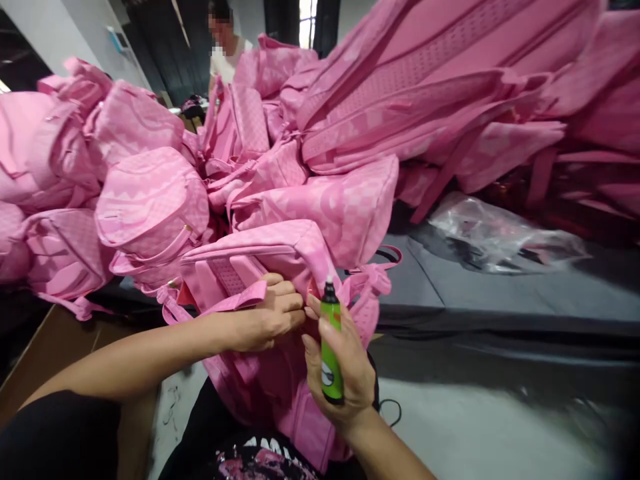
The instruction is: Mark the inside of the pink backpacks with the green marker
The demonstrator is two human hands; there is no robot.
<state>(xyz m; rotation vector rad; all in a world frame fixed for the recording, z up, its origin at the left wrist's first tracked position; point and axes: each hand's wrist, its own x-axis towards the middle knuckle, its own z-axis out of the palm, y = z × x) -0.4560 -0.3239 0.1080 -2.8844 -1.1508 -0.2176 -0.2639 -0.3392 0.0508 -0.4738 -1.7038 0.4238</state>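
Right hand [353,367] is wrapping round a green bottle [331,343]; left hand [277,315] is curling against the pink bag [265,373] in front, its pinch hidden. If the bottle is leaking, it might be staining the bag.

"How's your left arm [135,357]?"
"Bare, reaching inward from the lower left; your left grip [279,313] is curled, knuckles up."
"And your right arm [387,443]?"
"Also bare, rising from below; your right grip [355,363] is bent closed, its fingertips [312,305] near your left ones, though it's hard to tell whether they touch."
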